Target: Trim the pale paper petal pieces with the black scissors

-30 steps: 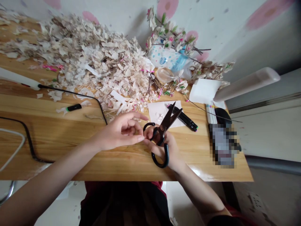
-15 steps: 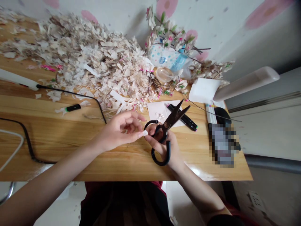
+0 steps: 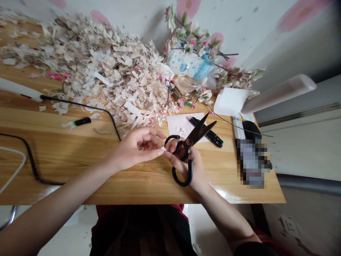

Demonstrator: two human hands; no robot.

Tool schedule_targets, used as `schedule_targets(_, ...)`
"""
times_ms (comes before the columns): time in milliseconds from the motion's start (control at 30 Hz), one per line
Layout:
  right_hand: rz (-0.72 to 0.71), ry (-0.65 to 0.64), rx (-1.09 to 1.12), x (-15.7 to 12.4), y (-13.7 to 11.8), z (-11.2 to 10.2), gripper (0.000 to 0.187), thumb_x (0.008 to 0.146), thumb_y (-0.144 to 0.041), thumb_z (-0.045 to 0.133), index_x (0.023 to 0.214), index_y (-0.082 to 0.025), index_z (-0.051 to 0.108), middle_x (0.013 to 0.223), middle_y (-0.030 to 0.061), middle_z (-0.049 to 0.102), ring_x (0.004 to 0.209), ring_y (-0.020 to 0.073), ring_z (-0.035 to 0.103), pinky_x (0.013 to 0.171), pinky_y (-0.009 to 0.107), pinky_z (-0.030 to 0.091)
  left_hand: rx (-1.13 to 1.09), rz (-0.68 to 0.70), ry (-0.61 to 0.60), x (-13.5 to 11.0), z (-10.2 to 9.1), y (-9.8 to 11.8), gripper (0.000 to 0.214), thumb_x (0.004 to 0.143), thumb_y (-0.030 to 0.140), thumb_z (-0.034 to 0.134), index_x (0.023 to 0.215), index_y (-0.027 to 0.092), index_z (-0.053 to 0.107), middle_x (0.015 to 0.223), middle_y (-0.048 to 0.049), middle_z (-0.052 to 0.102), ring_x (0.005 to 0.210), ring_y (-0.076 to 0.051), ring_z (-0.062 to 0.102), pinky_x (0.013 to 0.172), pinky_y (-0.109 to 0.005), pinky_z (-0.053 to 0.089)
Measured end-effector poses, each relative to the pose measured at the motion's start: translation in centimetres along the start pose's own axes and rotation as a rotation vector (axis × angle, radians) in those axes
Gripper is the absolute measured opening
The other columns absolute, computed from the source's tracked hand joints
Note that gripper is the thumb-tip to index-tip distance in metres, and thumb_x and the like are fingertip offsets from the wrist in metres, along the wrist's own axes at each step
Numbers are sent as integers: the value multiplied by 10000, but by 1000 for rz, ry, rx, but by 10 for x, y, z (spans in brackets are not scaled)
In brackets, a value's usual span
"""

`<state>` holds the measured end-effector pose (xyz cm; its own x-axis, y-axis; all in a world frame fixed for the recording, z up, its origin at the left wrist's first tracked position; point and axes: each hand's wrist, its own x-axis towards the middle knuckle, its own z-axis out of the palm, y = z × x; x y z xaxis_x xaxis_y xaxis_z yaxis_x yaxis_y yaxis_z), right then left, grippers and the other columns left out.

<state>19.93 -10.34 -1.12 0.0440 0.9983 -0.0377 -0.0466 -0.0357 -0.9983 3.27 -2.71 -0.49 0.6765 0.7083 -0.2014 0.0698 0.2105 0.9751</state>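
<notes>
Above a wooden table (image 3: 80, 156), the left hand (image 3: 135, 149) pinches a tiny white scrap (image 3: 163, 149) between thumb and forefinger. Just beside it, the right hand (image 3: 188, 167) grips black scissors (image 3: 190, 140) by the handles, the blades slightly parted and pointing up and to the right. A heap of pale paper petals (image 3: 106, 78) lies behind.

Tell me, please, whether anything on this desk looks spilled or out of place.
Yes: a heap of pale petal scraps sprawls over the back of the table, strays reaching a black cable. The right hand holds black scissors with blades open, close to the left hand pinching a small white piece.
</notes>
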Motion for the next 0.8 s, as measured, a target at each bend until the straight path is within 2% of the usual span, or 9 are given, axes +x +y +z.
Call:
schedule_targets(100, -11, -63, 35, -2, 6, -3, 344, 860, -532, 624, 811, -208, 517, 786, 11, 541, 714, 160, 500, 683, 308, 416, -69, 14, 66, -1, -1, 0, 270, 742, 271, 763, 969, 188, 642, 773, 3, 660, 638, -103, 572, 581, -214, 425)
schedule_targets(200, -1, -258, 44, -7, 11, -3, 517, 877, -714, 425, 880, -205, 519, 832, 35, 562, 655, 161, 494, 660, 332, 427, -169, 121, 201, -2, -1, -3, 214, 733, 262, 784, 881, 204, 641, 777, 14, 653, 671, -98, 574, 609, -204, 443)
schedule_targets(300, -6, -401, -79, -12, 11, 1, 609, 865, -775, 316, 890, -201, 515, 810, 44, 558, 705, 188, 513, 686, 346, 434, -225, 245, 342, -2, 0, -5, 201, 730, 260, 791, 828, 219, 620, 774, 26, 649, 696, -101, 576, 630, -205, 451)
schedule_targets(433, -21, -426, -180, -17, 9, 7, 620, 854, -787, 318, 918, -200, 509, 819, 48, 547, 759, 206, 516, 709, 348, 438, -264, 300, 423, -1, 3, -4, 222, 718, 250, 796, 793, 224, 589, 752, 37, 636, 701, -103, 574, 635, -209, 448)
schedule_targets(633, 26, -420, -133, -16, 10, 9, 594, 849, -777, 364, 886, -199, 496, 815, 41, 511, 692, 177, 486, 618, 310, 441, -290, 238, 365, 0, 7, -8, 207, 728, 235, 791, 807, 208, 602, 748, 32, 620, 696, -94, 569, 632, -184, 441)
schedule_targets(800, 47, -414, -128, -15, 9, 9, 588, 845, -777, 380, 865, -201, 499, 790, 34, 490, 675, 174, 465, 584, 295, 415, -269, 233, 388, 1, 8, -11, 220, 715, 244, 804, 790, 201, 601, 729, 37, 580, 637, -80, 517, 592, -178, 413)
